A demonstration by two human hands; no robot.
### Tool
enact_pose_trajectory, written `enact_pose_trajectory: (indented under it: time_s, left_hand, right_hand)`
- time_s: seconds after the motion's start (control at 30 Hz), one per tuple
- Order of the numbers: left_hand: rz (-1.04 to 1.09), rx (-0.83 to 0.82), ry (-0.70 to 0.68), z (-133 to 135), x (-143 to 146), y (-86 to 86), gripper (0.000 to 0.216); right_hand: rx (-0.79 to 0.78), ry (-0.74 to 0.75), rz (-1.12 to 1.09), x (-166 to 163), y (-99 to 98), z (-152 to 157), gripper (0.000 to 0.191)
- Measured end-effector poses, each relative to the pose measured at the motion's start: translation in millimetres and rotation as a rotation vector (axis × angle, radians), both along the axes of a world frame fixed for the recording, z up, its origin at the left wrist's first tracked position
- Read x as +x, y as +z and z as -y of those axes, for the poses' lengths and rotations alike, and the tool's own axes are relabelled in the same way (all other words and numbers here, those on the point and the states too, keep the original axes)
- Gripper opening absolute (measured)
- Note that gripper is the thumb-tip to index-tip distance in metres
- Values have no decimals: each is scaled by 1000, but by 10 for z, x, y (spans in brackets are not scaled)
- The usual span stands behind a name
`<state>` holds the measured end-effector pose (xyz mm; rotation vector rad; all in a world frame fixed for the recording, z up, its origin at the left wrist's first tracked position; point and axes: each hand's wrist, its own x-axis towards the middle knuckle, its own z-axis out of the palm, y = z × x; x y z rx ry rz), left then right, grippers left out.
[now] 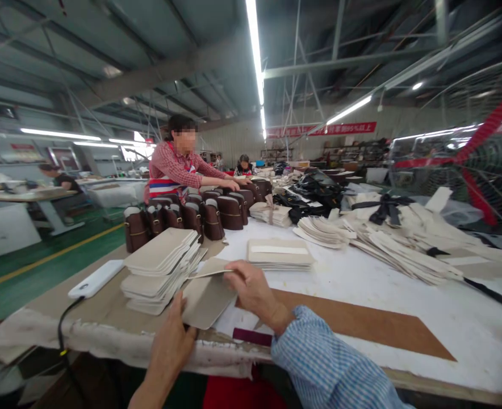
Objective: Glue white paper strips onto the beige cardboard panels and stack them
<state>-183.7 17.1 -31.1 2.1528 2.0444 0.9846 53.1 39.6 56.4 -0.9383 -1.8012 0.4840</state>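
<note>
My left hand (170, 346) rests at the table's near edge, its thumb pressed on the left side of a beige card panel (206, 298). My right hand (253, 292), in a blue striped sleeve, pinches a thin beige flap (212, 268) that lifts off that panel. Just left of both hands stands a slumped stack of beige panels (161, 270). A smaller flat stack (279, 254) lies beyond my right hand.
A white table (362, 284) carries a brown board (362, 324), a white power bank (95, 279) with a black cable, rows of brown bags (183, 218) and heaps of beige pieces (404, 244). A person in a red checked shirt (176, 167) works at the far left side. A fan guard (468, 153) stands right.
</note>
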Motion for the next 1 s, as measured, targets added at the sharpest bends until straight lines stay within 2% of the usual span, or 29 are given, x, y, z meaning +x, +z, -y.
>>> enact_pose_trajectory:
  time_s: [0.2, 0.3, 0.37, 0.43, 0.53, 0.63, 0.8, 0.9, 1.0]
  left_hand:
    - [-31, 50, 51, 185, 146, 100, 65]
    - [18, 216, 50, 272, 265, 227, 59]
    - [96, 319, 3, 286, 341, 304, 52]
    - [173, 320, -67, 273, 410, 352, 41]
    - [233, 249, -133, 273, 520, 395, 26]
    - [319, 185, -144, 344, 684, 461, 37]
    - [863, -238, -259, 427, 1017, 523, 68]
    - [906, -360, -281, 442, 1145, 471, 76]
    - [891, -420, -312, 524, 1243, 451, 75]
  right_hand:
    - [-76, 164, -320, 470, 113, 137, 13]
    - [-103, 245, -511, 696, 148, 296, 15]
    - [-95, 232, -569, 783, 163, 358, 18]
    - [-96, 192, -598, 831, 165, 379, 23]
    - [-142, 210, -638, 875, 151, 416, 26]
    - [-244, 334, -694, 925, 148, 560, 30]
    - [-334, 373, -765, 1051, 179, 940, 40]
    - [-380, 390, -848, 1181, 196, 1115, 40]
    - [-341, 342, -882, 1342, 199, 1233, 48]
